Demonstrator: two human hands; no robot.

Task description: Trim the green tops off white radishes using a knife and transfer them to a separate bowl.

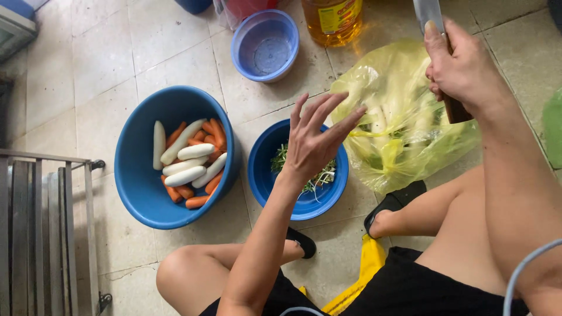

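Gripping a knife (430, 14) cut off above, right hand (462, 67); left hand (313, 143) spread open over yellow bag (404, 129)

Pale beige square-tiled floor (99, 52), dark grout lines, slightly grimy, some stains. Daylight soft and even, faint sheen on tiles near top. Grey metal slatted rack (41, 234) at lower left, tubular frame, small caster wheel (98, 165) at corner, second near bottom edge. Dark-framed glass-fronted unit (14, 29) cut off at upper left corner. No wall or window in view; floor fills frame.
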